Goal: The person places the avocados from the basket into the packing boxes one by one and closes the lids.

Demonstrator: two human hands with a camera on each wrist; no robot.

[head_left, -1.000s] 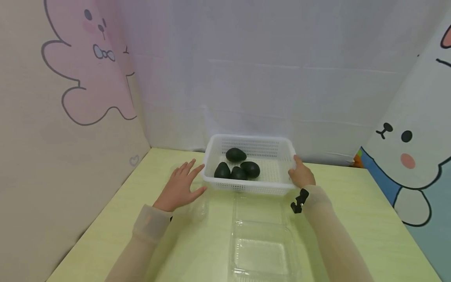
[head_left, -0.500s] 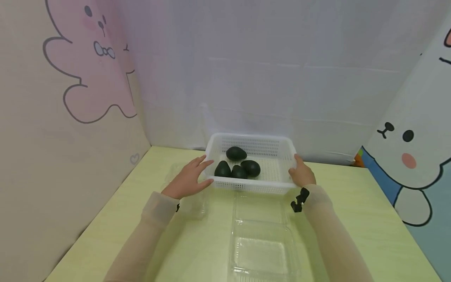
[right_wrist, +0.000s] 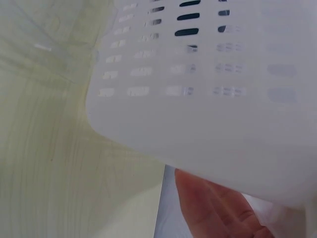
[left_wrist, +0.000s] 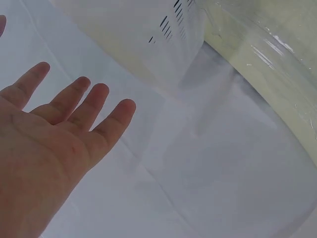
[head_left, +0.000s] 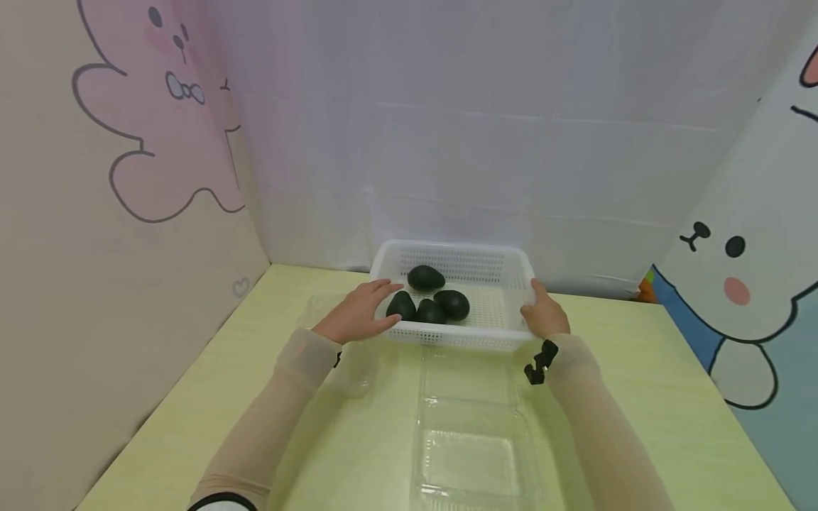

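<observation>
The white basket (head_left: 476, 336) stretches left to right at the table's (head_left: 639, 383) far edge, four avocados (head_left: 451, 305) inside; the right hand (head_left: 544, 314) grips its right end, the left hand (head_left: 361, 312), fingers loose, beside its left.

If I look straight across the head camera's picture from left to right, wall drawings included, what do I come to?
Pink cartoon figure → left hand → white basket → right hand → white cartoon figure, going by the middle of each.
</observation>
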